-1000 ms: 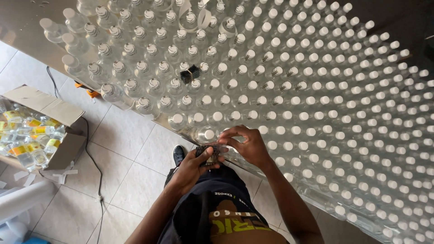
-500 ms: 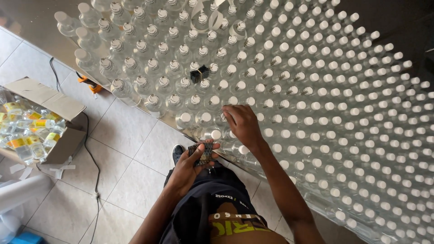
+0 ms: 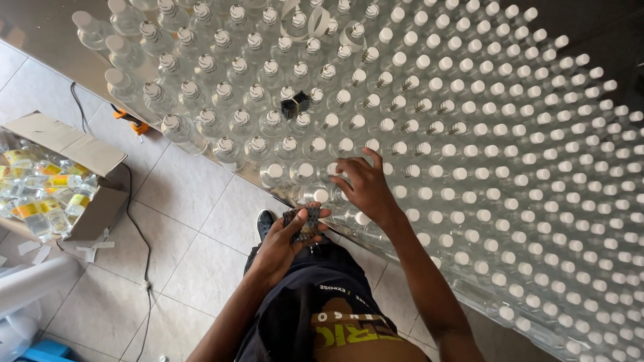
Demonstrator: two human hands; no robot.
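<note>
At table edge, left hand clamped on dark bundle, right hand fingers spread over white-capped bottles

— What carries the bottles?

— A metal table with a shiny top. Clear plastic bottles with white caps stand on it upright, packed in close rows, and a small dark bundle sits among them.

— And below?

— A floor of pale tiles. On it stand an open cardboard box holding labelled bottles, a thin black cable, scraps of white paper and an orange tool.
</note>
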